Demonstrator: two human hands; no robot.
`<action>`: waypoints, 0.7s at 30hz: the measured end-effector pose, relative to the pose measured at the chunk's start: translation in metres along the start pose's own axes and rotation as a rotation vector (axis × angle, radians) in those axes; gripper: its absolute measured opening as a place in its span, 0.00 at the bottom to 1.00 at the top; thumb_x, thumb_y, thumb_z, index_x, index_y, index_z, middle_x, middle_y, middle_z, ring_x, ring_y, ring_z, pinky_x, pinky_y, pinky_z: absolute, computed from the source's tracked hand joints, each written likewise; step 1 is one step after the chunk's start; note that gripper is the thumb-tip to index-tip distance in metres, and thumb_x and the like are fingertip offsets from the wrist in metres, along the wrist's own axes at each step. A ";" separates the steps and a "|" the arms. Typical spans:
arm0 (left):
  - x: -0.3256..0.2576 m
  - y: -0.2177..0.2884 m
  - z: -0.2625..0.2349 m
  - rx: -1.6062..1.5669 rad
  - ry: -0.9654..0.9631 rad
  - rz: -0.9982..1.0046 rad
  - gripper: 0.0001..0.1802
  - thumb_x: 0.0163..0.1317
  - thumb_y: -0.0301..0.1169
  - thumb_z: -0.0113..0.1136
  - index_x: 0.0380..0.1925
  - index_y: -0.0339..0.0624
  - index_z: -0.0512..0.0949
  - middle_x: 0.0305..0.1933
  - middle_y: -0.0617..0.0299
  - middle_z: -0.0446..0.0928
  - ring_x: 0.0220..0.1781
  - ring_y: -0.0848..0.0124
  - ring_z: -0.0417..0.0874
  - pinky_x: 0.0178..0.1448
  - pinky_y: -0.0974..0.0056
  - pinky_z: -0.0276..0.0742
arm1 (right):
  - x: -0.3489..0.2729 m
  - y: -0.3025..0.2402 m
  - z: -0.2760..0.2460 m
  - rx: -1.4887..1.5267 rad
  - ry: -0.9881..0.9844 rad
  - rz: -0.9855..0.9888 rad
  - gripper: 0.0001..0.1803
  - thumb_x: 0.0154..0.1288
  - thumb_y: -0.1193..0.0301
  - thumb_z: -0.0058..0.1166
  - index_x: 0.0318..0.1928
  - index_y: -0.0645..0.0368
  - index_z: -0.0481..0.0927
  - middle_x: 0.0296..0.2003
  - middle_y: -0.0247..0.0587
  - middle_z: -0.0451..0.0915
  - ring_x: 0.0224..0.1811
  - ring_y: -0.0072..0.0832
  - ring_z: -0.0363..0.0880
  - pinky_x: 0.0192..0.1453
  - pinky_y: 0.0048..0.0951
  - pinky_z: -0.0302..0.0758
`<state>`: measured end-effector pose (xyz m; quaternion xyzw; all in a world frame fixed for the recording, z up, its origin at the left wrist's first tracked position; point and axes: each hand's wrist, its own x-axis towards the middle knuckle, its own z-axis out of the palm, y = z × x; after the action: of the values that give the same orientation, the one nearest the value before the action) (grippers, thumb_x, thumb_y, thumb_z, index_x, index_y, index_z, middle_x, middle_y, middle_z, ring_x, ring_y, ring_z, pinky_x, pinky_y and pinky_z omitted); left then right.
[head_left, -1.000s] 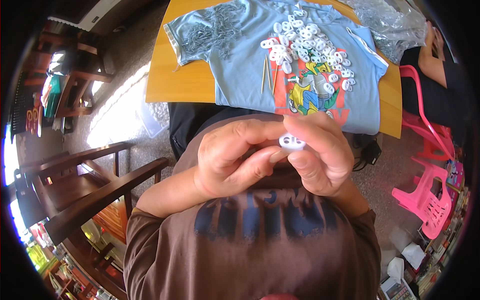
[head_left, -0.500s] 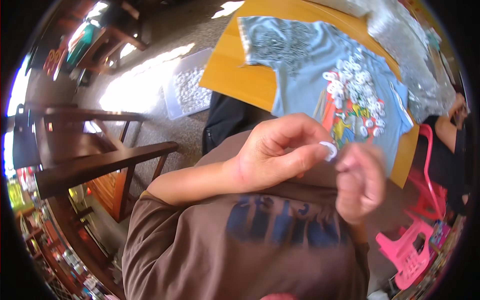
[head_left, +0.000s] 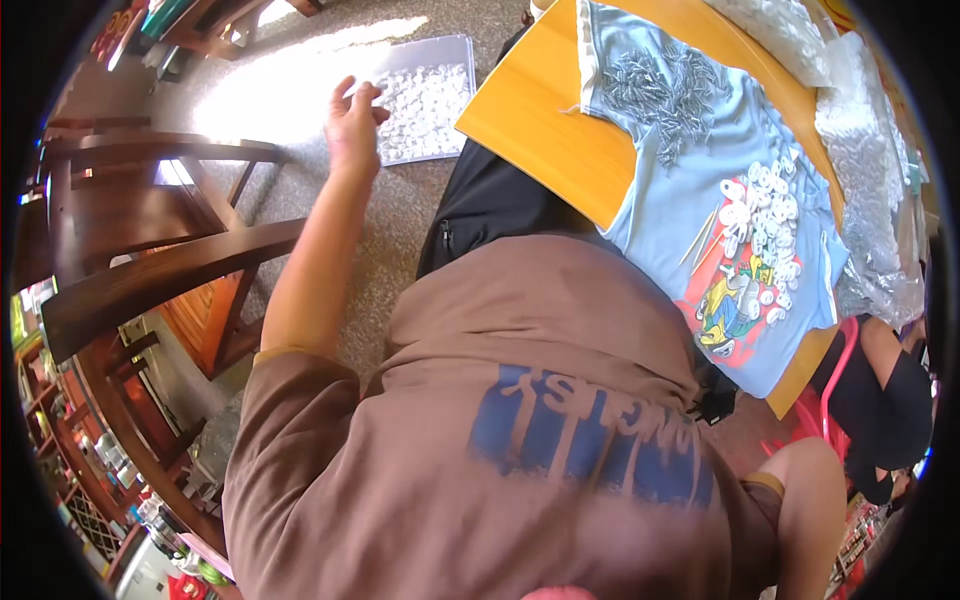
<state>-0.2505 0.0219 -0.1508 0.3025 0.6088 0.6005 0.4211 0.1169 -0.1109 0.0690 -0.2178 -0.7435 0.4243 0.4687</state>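
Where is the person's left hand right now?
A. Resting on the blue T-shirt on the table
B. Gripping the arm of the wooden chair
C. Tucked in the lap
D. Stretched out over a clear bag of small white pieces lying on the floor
D: the left hand is stretched out with fingers spread at the edge of the clear bag of white pieces on the floor, away from the blue T-shirt and the wooden chair.
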 end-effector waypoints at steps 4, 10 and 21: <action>0.010 -0.019 -0.017 0.037 0.055 -0.099 0.28 0.56 0.29 0.55 0.56 0.35 0.59 0.39 0.53 0.75 0.24 0.73 0.72 0.30 0.70 0.67 | 0.000 -0.003 -0.016 0.029 -0.037 0.032 0.13 0.47 0.77 0.51 0.37 0.60 0.76 0.27 0.37 0.72 0.26 0.24 0.68 0.31 0.22 0.65; -0.003 0.036 0.015 0.024 0.001 0.185 0.18 0.54 0.23 0.53 0.46 0.33 0.68 0.32 0.59 0.75 0.25 0.74 0.71 0.34 0.71 0.66 | -0.005 -0.003 -0.042 0.101 -0.081 0.053 0.13 0.49 0.74 0.50 0.38 0.59 0.76 0.27 0.36 0.72 0.26 0.23 0.69 0.31 0.22 0.65; -0.134 0.132 0.151 0.406 -0.726 0.623 0.10 0.57 0.16 0.47 0.39 0.29 0.72 0.33 0.52 0.77 0.23 0.76 0.73 0.27 0.76 0.68 | -0.024 0.011 -0.083 0.284 -0.121 -0.010 0.13 0.52 0.70 0.48 0.40 0.56 0.76 0.27 0.33 0.72 0.26 0.23 0.69 0.31 0.21 0.64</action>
<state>-0.0746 -0.0102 0.0112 0.7336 0.4089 0.4237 0.3393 0.2004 -0.0870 0.0636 -0.1195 -0.7040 0.5351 0.4514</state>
